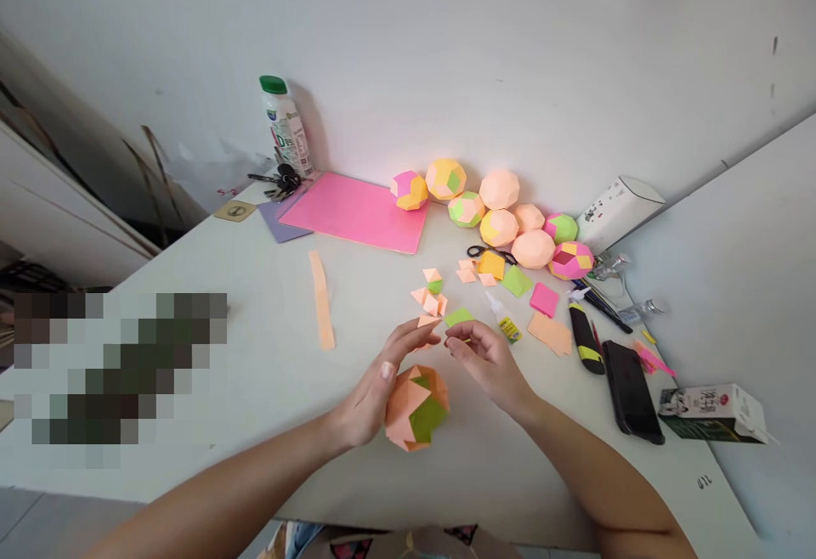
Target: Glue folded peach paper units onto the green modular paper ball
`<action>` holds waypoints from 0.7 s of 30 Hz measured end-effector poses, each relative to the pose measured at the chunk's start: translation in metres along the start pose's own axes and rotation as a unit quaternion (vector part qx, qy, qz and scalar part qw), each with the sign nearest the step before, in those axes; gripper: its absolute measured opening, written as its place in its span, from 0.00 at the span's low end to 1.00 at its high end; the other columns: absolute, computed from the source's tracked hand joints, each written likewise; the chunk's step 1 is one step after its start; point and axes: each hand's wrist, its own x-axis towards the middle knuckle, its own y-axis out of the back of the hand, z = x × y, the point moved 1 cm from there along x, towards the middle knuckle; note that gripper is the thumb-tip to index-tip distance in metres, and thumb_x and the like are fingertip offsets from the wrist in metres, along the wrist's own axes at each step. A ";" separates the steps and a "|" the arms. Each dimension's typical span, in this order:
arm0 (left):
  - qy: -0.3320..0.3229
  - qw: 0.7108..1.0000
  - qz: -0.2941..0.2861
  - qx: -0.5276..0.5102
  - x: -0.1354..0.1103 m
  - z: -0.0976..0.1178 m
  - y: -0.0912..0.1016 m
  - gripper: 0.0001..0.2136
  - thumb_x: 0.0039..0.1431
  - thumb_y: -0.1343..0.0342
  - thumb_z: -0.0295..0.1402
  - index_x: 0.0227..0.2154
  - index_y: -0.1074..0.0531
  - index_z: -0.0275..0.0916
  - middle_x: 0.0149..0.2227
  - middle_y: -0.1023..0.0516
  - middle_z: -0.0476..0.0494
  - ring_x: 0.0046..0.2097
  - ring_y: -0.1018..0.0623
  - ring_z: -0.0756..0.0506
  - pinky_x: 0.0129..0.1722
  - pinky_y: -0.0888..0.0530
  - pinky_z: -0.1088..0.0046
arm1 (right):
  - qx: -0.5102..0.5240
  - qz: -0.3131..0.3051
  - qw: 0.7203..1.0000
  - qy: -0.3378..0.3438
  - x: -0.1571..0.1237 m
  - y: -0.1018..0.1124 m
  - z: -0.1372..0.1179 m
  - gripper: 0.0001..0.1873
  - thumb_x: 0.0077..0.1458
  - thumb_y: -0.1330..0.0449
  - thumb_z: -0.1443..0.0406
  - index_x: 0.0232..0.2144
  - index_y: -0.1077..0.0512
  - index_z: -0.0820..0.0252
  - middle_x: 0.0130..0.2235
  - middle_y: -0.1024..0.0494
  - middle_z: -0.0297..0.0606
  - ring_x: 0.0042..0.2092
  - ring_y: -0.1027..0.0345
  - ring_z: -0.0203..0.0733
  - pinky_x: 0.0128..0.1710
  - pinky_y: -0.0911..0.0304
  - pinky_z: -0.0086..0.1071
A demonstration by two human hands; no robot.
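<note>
My left hand (382, 381) cups a part-built paper ball (416, 408) of peach, orange and green faces, held just above the white table (255, 372). Its fingertips pinch a small peach paper piece (428, 320) above the ball. My right hand (484, 359) is closed in a pinch right beside it, touching the same area near a green paper square (459, 316). Loose folded peach and green pieces (432, 291) lie just beyond both hands. A small glue bottle (503, 318) lies to the right of them.
Several finished paper balls (503, 211) line the wall. A pink sheet (357, 212), keys (280, 181) and a bottle (286, 126) sit far left. A peach strip (322, 300) lies at centre left. Scissors (488, 251), a marker (586, 338), a phone (631, 389) and a carton (711, 413) are on the right.
</note>
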 end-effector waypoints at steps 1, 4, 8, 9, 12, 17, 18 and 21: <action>-0.012 1.000 -0.010 0.014 0.000 0.000 0.000 0.30 0.61 0.73 0.52 0.60 0.44 0.44 0.60 0.42 0.39 0.60 0.40 0.37 0.59 0.43 0.51 | 0.001 0.001 1.000 0.013 0.000 -0.001 0.000 0.12 0.53 0.41 0.56 0.35 0.31 0.57 0.37 0.28 0.37 0.41 0.33 0.41 0.44 0.38 0.37; -0.048 0.997 -0.040 0.048 -0.001 0.000 0.001 0.31 0.61 0.71 0.53 0.59 0.43 0.41 0.61 0.42 0.38 0.62 0.46 0.36 0.60 0.47 0.50 | 0.006 0.016 0.998 0.054 -0.002 -0.003 0.001 0.11 0.52 0.40 0.58 0.36 0.33 0.56 0.40 0.30 0.37 0.44 0.34 0.41 0.46 0.38 0.37; -0.076 0.992 -0.073 0.071 -0.003 -0.002 0.002 0.31 0.61 0.69 0.53 0.60 0.44 0.41 0.61 0.42 0.37 0.63 0.46 0.35 0.60 0.47 0.50 | -0.015 0.035 0.988 0.149 -0.003 -0.003 0.000 0.11 0.53 0.40 0.61 0.39 0.33 0.53 0.42 0.31 0.38 0.46 0.36 0.41 0.49 0.39 0.38; -0.074 0.992 -0.075 0.072 -0.004 -0.001 0.002 0.31 0.61 0.69 0.53 0.60 0.44 0.42 0.61 0.42 0.37 0.62 0.46 0.35 0.60 0.47 0.50 | -0.023 0.034 0.985 0.170 -0.003 -0.003 0.000 0.10 0.54 0.40 0.62 0.39 0.33 0.53 0.43 0.31 0.38 0.46 0.36 0.42 0.49 0.39 0.38; -0.052 0.994 -0.073 0.064 -0.003 0.000 0.003 0.32 0.60 0.70 0.54 0.59 0.43 0.42 0.61 0.41 0.37 0.62 0.44 0.34 0.59 0.44 0.49 | -0.028 0.031 0.979 0.198 -0.002 -0.002 -0.002 0.04 0.55 0.41 0.63 0.36 0.30 0.53 0.41 0.30 0.39 0.46 0.35 0.43 0.47 0.38 0.39; -0.022 0.998 -0.063 0.007 -0.001 -0.001 0.001 0.30 0.60 0.69 0.54 0.56 0.37 0.42 0.59 0.40 0.37 0.61 0.42 0.35 0.58 0.42 0.50 | -0.008 0.034 0.985 0.169 0.000 -0.001 0.000 0.05 0.54 0.41 0.61 0.31 0.30 0.55 0.39 0.30 0.39 0.44 0.34 0.43 0.45 0.37 0.37; -0.019 0.998 -0.053 -0.007 -0.001 -0.002 0.001 0.29 0.61 0.68 0.53 0.53 0.34 0.43 0.59 0.39 0.38 0.61 0.41 0.35 0.58 0.41 0.51 | 0.000 0.044 0.988 0.149 0.001 0.001 0.001 0.06 0.54 0.41 0.60 0.31 0.31 0.55 0.39 0.29 0.39 0.43 0.34 0.43 0.44 0.37 0.37; 0.014 0.999 0.030 -0.039 0.003 -0.007 0.003 0.26 0.63 0.68 0.48 0.41 0.26 0.41 0.56 0.35 0.39 0.56 0.34 0.37 0.56 0.37 0.54 | 0.018 0.078 0.994 0.075 0.004 0.010 0.002 0.10 0.55 0.42 0.57 0.33 0.33 0.56 0.37 0.29 0.37 0.38 0.33 0.40 0.41 0.37 0.35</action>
